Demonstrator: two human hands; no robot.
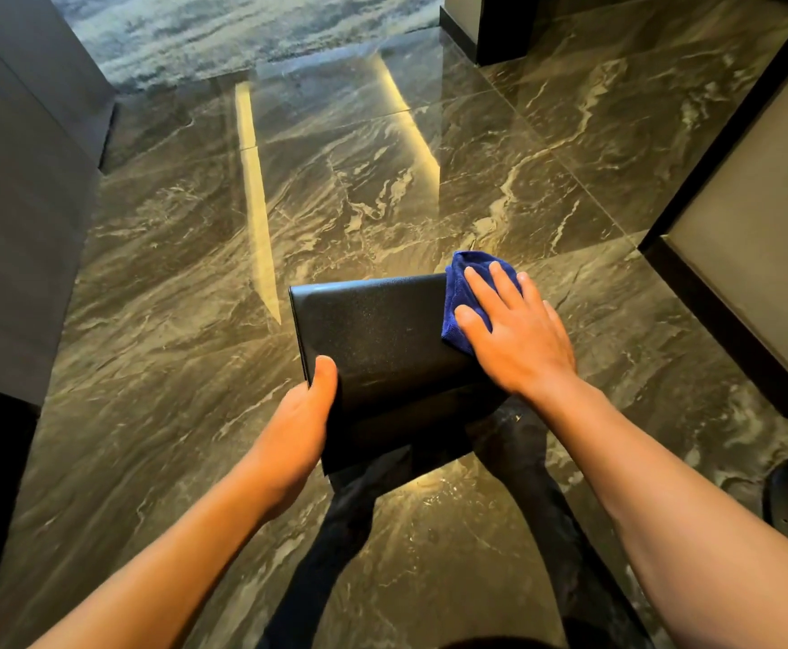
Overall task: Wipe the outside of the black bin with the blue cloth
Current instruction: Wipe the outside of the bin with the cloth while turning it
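Wiping underway: left hand (305, 414) clasps the black bin (378, 339) at its near-left edge, held tilted above the marble floor (195, 255). Right hand (516, 334) flat, pressing blue cloth (460, 285) on the far-right corner. Other sides unseen, likely left.

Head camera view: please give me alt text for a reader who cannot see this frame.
A person's right hand presses a blue cloth flat against the upturned side of a black bin, while the left hand grips the bin's left edge. Below lies a glossy dark marble floor.
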